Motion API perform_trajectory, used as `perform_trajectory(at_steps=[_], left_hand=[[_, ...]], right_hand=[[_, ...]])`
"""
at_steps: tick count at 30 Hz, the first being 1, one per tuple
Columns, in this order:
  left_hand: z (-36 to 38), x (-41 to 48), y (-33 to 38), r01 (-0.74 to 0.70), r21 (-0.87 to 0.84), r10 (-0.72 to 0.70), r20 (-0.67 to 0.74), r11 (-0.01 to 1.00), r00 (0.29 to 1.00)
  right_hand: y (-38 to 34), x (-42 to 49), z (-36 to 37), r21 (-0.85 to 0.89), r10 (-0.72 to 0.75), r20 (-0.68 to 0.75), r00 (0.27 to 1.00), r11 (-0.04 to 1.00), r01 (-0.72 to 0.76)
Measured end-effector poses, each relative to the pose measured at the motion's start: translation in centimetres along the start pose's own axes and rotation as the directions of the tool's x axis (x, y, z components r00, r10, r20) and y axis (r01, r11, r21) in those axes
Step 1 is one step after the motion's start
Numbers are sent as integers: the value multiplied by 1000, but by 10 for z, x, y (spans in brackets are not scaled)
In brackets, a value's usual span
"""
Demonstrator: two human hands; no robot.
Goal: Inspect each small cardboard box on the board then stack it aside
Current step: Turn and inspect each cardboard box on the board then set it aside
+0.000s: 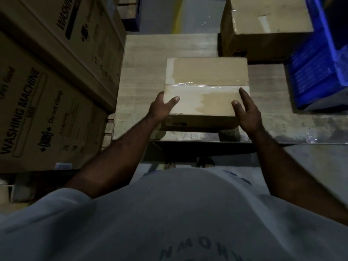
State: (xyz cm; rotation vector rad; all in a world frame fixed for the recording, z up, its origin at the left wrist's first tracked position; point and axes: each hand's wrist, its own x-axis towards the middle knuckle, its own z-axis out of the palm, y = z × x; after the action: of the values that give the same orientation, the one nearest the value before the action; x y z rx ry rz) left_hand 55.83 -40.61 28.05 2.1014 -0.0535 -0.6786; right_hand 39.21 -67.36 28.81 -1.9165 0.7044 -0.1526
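Box: I see the small cardboard box (pixel 206 76), taped across its top, at the middle of the board (pixel 143 72), close to its near edge. I cannot tell whether it is lifted clear.
Left hand: the left hand (pixel 160 108) grips the box's near-left corner, thumb on top, fingers wrapped round the side.
Right hand: the right hand (pixel 248 112) is at the near-right corner, fingers straight along the side, thumb tip on top, not clenched.
Around: a larger box (pixel 263 19) sits at the far right corner and a blue crate (pixel 318 72) at the right edge.

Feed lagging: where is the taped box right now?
Head view: the taped box is central on the board, between the left hand and right hand; a larger carton stands behind, to its right.
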Motion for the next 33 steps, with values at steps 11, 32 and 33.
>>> perform_trajectory(at_steps=[11,32,33], left_hand=[[15,-32,-32,145,-331,-111,118,932,987],[21,-28,-25,90,-150,-105,-97,985,990],[18,-30,-17,52,-141,-73,-145,989,987]], right_hand=[[17,8,-14,-39,-63,84,995,997,66],[24,6,-39,-361,-169,256,952,897,256],[16,7,-41,-329,-169,217,961,915,235]])
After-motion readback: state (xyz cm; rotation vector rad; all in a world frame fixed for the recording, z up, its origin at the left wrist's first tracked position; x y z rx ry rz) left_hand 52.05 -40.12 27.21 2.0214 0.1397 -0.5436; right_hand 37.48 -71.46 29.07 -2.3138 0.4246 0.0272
